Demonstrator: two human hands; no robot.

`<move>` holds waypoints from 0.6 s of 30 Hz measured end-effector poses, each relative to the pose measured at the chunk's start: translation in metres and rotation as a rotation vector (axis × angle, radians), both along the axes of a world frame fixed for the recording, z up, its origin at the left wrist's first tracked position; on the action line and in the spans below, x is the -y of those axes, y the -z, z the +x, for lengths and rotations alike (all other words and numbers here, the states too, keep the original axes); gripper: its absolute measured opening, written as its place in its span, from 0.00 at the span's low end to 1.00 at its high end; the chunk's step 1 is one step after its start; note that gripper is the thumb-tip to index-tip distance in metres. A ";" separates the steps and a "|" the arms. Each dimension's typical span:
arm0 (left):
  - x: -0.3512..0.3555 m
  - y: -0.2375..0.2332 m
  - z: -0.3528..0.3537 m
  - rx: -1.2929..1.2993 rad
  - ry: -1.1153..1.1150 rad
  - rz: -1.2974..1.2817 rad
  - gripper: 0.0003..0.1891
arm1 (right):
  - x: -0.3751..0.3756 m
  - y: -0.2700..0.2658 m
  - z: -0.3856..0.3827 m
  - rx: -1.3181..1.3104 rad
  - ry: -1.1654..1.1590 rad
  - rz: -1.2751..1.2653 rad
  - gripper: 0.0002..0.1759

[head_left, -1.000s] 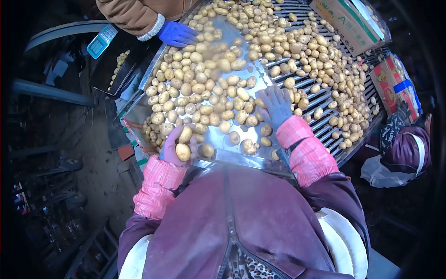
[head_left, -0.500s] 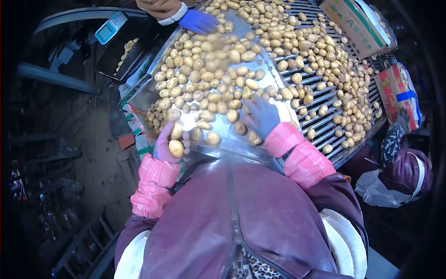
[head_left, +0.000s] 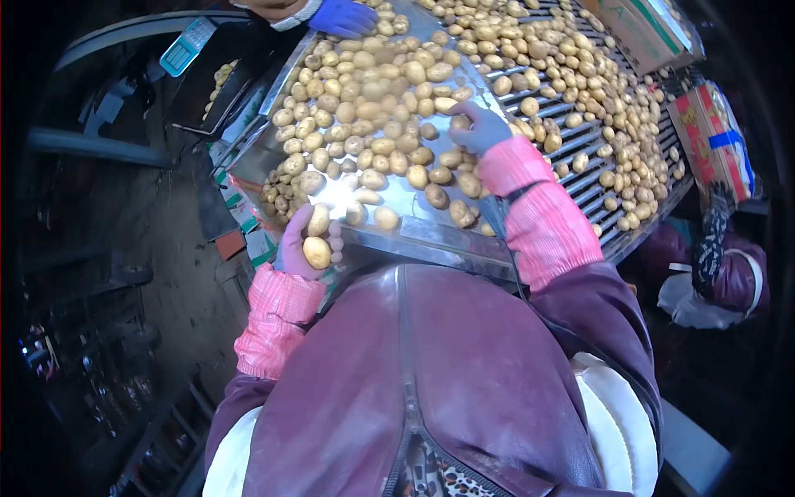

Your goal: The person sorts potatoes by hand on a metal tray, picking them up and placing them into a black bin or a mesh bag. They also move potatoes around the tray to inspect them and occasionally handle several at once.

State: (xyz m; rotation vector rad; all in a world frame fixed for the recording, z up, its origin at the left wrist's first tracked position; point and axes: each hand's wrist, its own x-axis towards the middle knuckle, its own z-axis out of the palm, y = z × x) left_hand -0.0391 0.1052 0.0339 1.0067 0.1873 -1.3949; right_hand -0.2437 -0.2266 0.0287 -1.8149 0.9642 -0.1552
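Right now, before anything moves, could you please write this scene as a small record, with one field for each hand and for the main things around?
Left hand: gloved, holding two potatoes
Right hand: gloved, fingers at a single potato; grip unclear
Metal tray: loose potatoes spread over it
Slatted grate: right of the tray, also bearing potatoes
Co-worker's hand: blue glove, at the tray's far left
Red cardboard box: beyond the grate, blue tape on it

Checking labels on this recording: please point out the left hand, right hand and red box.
Left hand (head_left: 295,248), head view: middle of the gloved hand.
Right hand (head_left: 487,130), head view: gloved back.
Red box (head_left: 700,137), head view: its red side.
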 end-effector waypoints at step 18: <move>0.135 -0.007 -0.083 0.223 0.927 -0.014 0.20 | -0.213 0.009 -0.299 0.253 0.561 0.567 0.16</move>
